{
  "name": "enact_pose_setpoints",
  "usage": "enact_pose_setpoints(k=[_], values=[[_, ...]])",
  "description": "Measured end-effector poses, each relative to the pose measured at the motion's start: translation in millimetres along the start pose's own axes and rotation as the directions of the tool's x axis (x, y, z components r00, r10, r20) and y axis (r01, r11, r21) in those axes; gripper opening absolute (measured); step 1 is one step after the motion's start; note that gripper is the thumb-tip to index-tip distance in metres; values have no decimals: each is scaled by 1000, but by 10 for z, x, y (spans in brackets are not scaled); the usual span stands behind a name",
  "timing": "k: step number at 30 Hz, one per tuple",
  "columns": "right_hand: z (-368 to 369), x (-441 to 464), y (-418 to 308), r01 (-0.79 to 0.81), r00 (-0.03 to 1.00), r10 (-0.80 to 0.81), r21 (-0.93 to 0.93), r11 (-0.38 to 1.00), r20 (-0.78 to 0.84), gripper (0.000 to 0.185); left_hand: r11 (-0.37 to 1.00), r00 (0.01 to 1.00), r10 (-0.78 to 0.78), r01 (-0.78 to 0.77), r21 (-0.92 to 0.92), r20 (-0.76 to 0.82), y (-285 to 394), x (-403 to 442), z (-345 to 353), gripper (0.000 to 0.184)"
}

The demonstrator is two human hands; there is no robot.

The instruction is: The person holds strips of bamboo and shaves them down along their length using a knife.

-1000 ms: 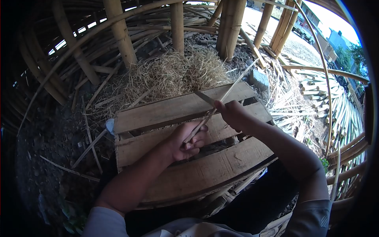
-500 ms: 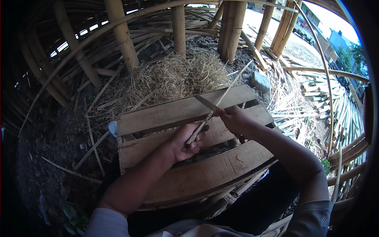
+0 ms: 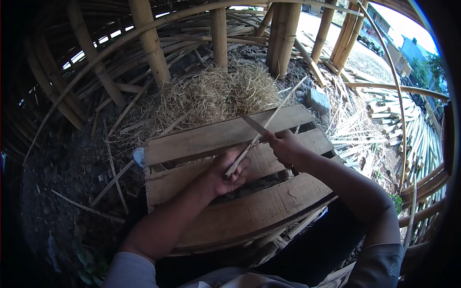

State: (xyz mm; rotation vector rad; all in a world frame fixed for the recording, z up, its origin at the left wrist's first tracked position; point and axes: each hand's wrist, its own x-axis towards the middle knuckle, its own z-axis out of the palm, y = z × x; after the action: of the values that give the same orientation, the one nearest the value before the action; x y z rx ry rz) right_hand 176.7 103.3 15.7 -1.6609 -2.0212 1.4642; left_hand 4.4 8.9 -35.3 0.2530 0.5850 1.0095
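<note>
My left hand is closed around the lower end of a thin bamboo strip, which slants up and away to the right. In my right hand is a knife, its blade pointing up and left and crossing the strip. The knife's handle is hidden in my fist. Both hands are above a slatted wooden table, with the strip's far end reaching past the table's back edge.
A heap of pale shavings lies behind the table. Upright bamboo posts stand beyond it. A concrete block rests at the back right, and many cut bamboo poles are stacked on the right.
The strip has shifted slightly down and left in my left hand. My right hand and the knife have barely moved, and the view has tilted a little.
</note>
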Motion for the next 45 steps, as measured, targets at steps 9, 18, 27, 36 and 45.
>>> enact_pose_setpoints(k=[9, 18, 27, 36, 45], values=[[115, -159, 21, 157, 987, -156, -42, 987, 30, 52, 998, 996, 57, -57, 0, 67, -63, 45, -73, 26], [225, -362, -64, 77, 991, -75, -15, 997, 112, 53, 999, 997, 34, -32, 37, -73, -76, 45, -28, 36], [145, -87, 73, 83, 995, -85, 24, 996, 61, 57, 997, 992, 68, -71, 17, 110, -83, 27, -47, 41], [224, -267, -27, 11, 1000, -10, 49, 999, -22, 54, 999, 999, 35, -35, -13, -32, -107, 137, -160, 29], [438, -310, 228, 527, 847, -520, -47, 848, 111, 51, 994, 989, 108, -106, 27, -98, -120, 4, 60, 36]])
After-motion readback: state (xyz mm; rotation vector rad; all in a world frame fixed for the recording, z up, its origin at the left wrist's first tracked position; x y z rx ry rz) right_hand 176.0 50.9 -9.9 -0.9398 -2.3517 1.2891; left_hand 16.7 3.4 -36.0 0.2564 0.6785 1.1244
